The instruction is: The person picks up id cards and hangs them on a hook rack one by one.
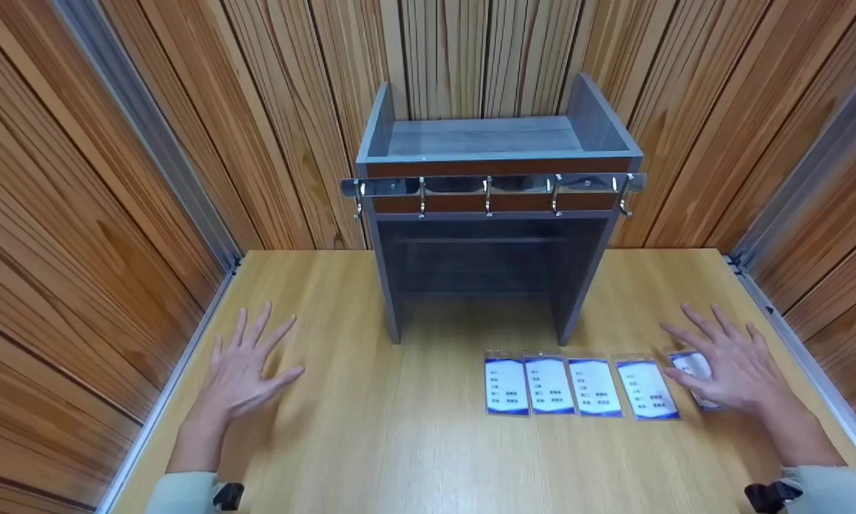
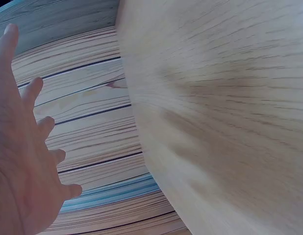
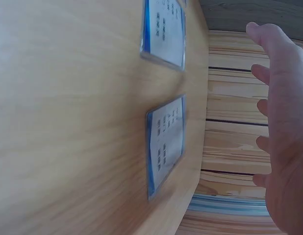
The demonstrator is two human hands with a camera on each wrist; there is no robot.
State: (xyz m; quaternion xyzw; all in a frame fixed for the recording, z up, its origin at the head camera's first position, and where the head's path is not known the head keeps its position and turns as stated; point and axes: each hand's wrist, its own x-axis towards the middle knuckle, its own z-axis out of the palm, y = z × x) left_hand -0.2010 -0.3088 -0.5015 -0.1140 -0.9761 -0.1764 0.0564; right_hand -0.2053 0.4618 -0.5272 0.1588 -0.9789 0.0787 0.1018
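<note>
My left hand [image 1: 242, 375] hovers over the left part of the table, fingers spread and nothing in it. On the right, my right hand [image 1: 738, 368] is also spread and holds nothing; it hangs above the rightmost badge card [image 1: 693, 365] and hides part of it in the head view. The right wrist view shows that card [image 3: 166, 142] lying flat below the palm, apart from the fingers. Several more white-and-blue badge cards in clear sleeves lie in a row to its left, among them one card [image 1: 647, 389] slightly turned and another [image 1: 506, 386] at the row's left end.
A grey shelf unit [image 1: 470, 135] stands at the back middle of the wooden table [image 1: 370, 442]. Across its front runs a metal rail with several hooks [image 1: 487, 196]. Wood-plank walls [image 1: 278, 107] with metal corner posts [image 1: 163, 128] enclose the table on the left, back and right.
</note>
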